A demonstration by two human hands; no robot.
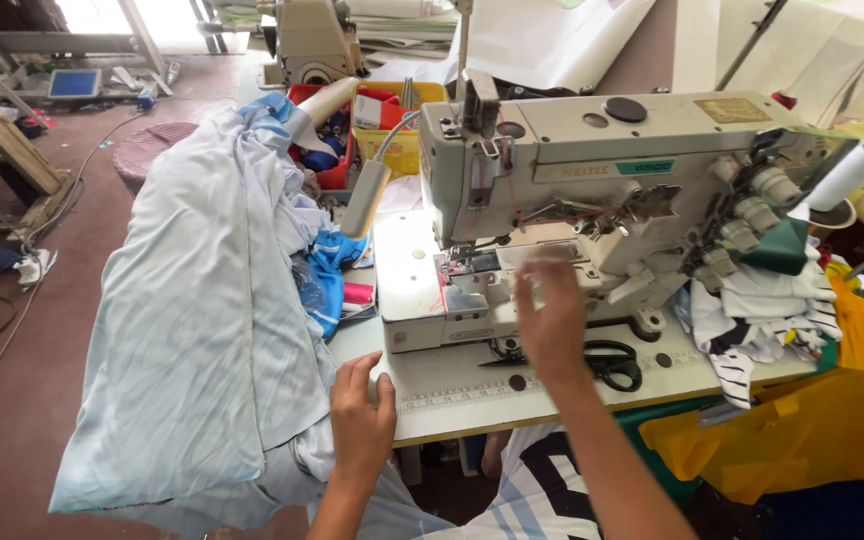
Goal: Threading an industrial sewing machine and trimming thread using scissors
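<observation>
Draped wide over the left end of the table: a large pale blue striped fabric piece [202, 330], hanging well down toward the reddish floor [12, 440]. Resting on that cloth's inner edge, at the corner of the white sewing table [452, 395]: the left hand [360, 415], fingers loosely spread, gripping nothing. Further right, raised and blurred before the bed of the cream-coloured industrial sewing machine [592, 170]: the right hand [550, 320], fingers open, empty. Just beside it on the table: black-handled scissors [607, 362]. Piled at the far right: white and dark striped garments [762, 320] above yellow cloth [802, 430].
</observation>
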